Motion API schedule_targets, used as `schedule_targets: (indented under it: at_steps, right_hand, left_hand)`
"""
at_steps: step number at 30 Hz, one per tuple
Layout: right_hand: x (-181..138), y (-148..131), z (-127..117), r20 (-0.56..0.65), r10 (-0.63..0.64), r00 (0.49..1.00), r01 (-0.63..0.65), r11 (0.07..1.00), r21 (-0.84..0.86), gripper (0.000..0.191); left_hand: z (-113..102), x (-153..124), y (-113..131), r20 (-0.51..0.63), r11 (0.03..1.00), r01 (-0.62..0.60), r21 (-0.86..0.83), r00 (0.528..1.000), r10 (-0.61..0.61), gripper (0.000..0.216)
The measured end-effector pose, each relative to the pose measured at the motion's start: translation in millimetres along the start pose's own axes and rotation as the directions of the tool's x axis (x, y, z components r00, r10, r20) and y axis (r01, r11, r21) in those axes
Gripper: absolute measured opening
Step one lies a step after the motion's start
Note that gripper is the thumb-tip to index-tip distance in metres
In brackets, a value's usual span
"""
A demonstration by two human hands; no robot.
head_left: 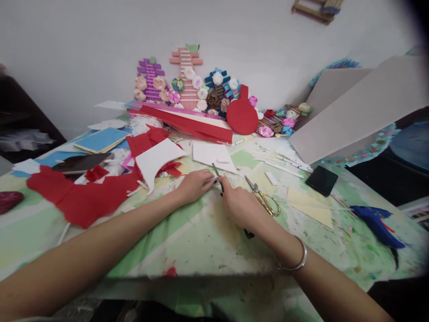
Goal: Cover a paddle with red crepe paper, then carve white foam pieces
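My left hand [194,185] lies on the table [187,241], fingers curled and pressing on a small pale piece that I cannot make out. My right hand [239,205] is closed round a thin dark tool [217,174], a knife or pen, whose tip points up and away between the two hands. A white sheet [212,154] lies just beyond the hands. Gold-handled scissors [263,197] lie right beside my right hand.
Red paper scraps [80,194] and white cut pieces [157,158] cover the left. A black phone [321,180], a blue glue gun [378,223] and a yellow sheet [310,203] lie at right. Paper-flower crafts [187,87], a red roll and grey boards [351,112] stand at the back.
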State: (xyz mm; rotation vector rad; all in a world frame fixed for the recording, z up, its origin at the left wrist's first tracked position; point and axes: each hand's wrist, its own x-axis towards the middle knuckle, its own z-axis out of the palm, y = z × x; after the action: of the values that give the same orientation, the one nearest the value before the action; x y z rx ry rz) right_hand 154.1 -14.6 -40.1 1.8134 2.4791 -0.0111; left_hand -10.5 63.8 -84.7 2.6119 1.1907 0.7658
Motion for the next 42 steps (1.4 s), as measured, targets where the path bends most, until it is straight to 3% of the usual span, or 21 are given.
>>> schedule_targets:
  at_steps: [11,26,42]
  right_hand:
    - [-13.5,-4.8,-5.2,0.104,0.040,0.994,-0.036,0.998,-0.042,0.051]
    - [-18.8,-2.9,-5.5,0.123,-0.013,0.992,0.016,0.999,-0.027,0.054]
    - [-12.2,-1.1,-8.6,0.096,-0.028,0.995,0.027,1.000,0.016,0.051]
  left_hand:
    - [-1.9,-0.9,3.7,-0.009,1.000,-0.018,0.013,1.000,0.018,0.028]
    - [-2.5,-1.4,3.6,-0.012,0.999,-0.009,0.047,1.000,0.010,0.029]
    - [0.9,1.9,-4.9,0.008,0.993,0.020,-0.116,1.000,-0.019,0.026]
